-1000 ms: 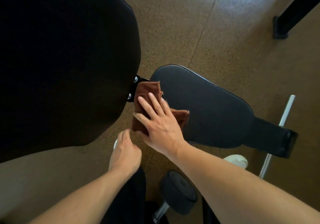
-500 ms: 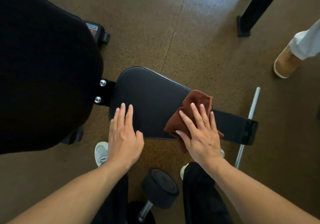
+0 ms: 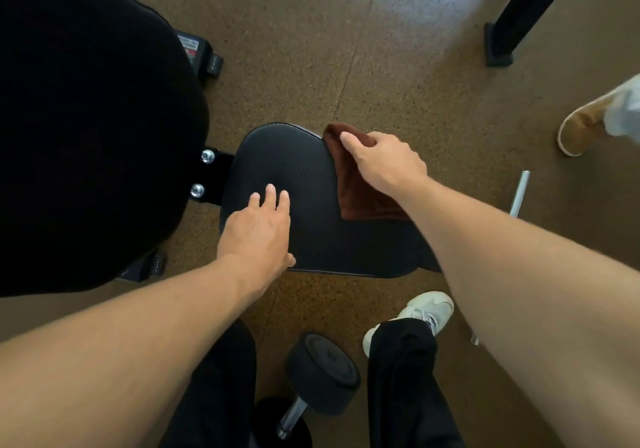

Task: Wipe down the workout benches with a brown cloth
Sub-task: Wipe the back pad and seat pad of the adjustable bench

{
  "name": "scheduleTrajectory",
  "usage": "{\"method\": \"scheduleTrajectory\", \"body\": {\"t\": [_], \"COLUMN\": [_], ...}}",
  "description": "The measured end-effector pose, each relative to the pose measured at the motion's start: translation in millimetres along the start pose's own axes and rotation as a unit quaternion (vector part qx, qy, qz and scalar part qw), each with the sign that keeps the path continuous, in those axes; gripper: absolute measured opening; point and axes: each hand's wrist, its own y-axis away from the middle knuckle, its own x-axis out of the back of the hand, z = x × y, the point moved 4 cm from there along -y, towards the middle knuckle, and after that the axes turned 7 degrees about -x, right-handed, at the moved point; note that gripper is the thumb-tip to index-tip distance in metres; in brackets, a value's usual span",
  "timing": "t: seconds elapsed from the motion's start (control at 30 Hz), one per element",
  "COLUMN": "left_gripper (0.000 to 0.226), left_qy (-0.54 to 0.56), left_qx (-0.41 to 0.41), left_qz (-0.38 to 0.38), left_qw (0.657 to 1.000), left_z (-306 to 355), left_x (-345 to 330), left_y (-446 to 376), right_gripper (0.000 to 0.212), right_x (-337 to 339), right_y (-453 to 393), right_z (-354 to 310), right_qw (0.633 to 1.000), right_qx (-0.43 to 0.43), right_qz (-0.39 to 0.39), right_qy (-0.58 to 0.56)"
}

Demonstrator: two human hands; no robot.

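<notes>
The brown cloth (image 3: 356, 188) lies draped over the far edge of the bench seat pad (image 3: 298, 170), at 1 o'clock from the pad's centre; the right hand (image 3: 384, 162) presses on it from above, fingers curled over the fold. The left hand (image 3: 258, 236) rests flat on the pad at 7 o'clock, fingers straight, well apart from the cloth; the black backrest (image 3: 86, 136) stands at 9 o'clock, a dumbbell (image 3: 320, 375) lies on the floor (image 3: 311, 49) at 6 o'clock, and another person's tan shoe (image 3: 581, 125) sits at 3 o'clock.
</notes>
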Motion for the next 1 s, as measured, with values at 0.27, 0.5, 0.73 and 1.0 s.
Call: {"method": "scheduleTrajectory", "body": {"t": [0.27,0.5,0.73,1.0], "left_gripper": [0.088,0.094,0.092,0.086], "left_qy": [0.16,0.28,0.306,0.286], "left_qx": [0.084,0.079,0.054,0.062], "left_qz": [0.068,-0.002,0.02,0.014], "left_qw": [0.981,0.957,0.95,0.956], "left_z": [-33.0,-28.3,-32.1,-34.6], "left_x": [47.5,11.0,5.5,5.4], "left_y": [-26.5,-35.9,-37.4,-39.7], "right_gripper": [0.078,0.067,0.07,0.056], "right_x": [-5.0,-8.1,-34.5,-48.6], "right_y": [25.8,20.6,-28.2,-41.2], "right_z": [36.2,1.7,-123.3,-157.3], "right_qw": [0.996,0.994,0.987,0.952], "right_qx": [-0.004,0.009,0.138,0.254], "right_qz": [0.089,0.113,-0.074,-0.16], "right_qy": [0.012,0.01,0.044,0.059]}}
